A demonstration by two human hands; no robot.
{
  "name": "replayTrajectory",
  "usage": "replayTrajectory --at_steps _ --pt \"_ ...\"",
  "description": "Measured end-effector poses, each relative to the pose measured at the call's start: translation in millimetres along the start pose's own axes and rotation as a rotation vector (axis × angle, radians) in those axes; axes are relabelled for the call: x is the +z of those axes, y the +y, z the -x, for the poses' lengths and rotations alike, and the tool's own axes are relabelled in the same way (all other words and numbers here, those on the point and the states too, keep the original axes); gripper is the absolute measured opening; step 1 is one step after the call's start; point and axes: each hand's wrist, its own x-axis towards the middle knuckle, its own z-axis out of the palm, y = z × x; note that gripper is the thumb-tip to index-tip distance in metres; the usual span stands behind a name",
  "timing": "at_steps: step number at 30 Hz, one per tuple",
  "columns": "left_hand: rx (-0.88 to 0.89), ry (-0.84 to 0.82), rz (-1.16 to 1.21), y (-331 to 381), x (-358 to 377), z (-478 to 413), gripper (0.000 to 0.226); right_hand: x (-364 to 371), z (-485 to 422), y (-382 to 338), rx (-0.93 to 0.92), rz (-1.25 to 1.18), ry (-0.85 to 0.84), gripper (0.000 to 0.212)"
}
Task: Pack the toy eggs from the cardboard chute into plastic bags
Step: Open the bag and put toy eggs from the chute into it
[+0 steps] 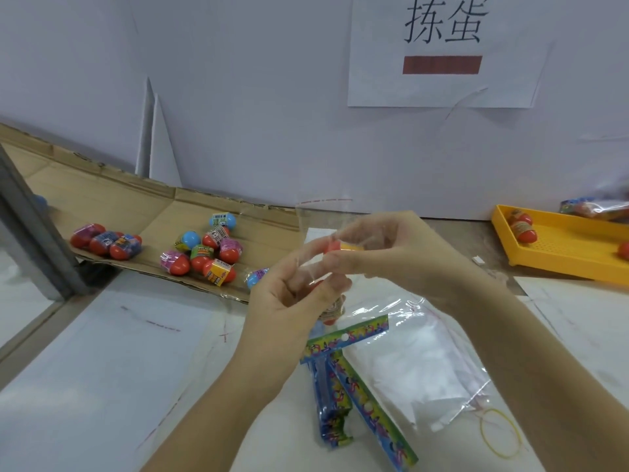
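Red and blue toy eggs (204,248) on brown chute (112,199); yellow tray (571,257).

Table (473,235) largely covered by white sheets: one spread near left (102,369), another at right (578,318). Chute (102,199) laid at far left, low end pointed toward centre. Clear bags (425,362) stacked near centre-right, printed header cards (360,403) overlapped at their left edge. Yellow rubber band (503,456) dropped just beside bags, near right. Yellow tray (571,248) set far right; small white scrap (479,259) left of it.
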Motion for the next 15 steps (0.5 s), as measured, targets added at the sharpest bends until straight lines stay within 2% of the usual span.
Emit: replayTrajectory --at_steps 3,6,8,12,14,15 --pt "0.040 0.004 -0.009 1 2 1 0.039 5 -2 -1 -0.069 -0.121 0.056 0.002" --pt "0.005 0.033 -0.016 -1 2 1 0.060 8 0 -3 -0.065 -0.248 0.127 0.013" --pt "-0.044 0.054 -0.024 -2 0 0 0.067 11 0 -4 -0.105 -0.238 0.176 0.023" --pt "-0.121 -0.022 -0.074 -3 -3 -2 0.043 23 -1 -3 -0.231 -0.139 0.247 0.042" --pt "-0.109 0.034 -0.042 -4 -3 -2 0.033 22 -3 -2 -0.249 -0.211 0.192 0.046" --pt "-0.088 0.070 -0.007 -3 -3 -3 0.031 19 -7 0 -0.235 -0.321 0.167 0.045"
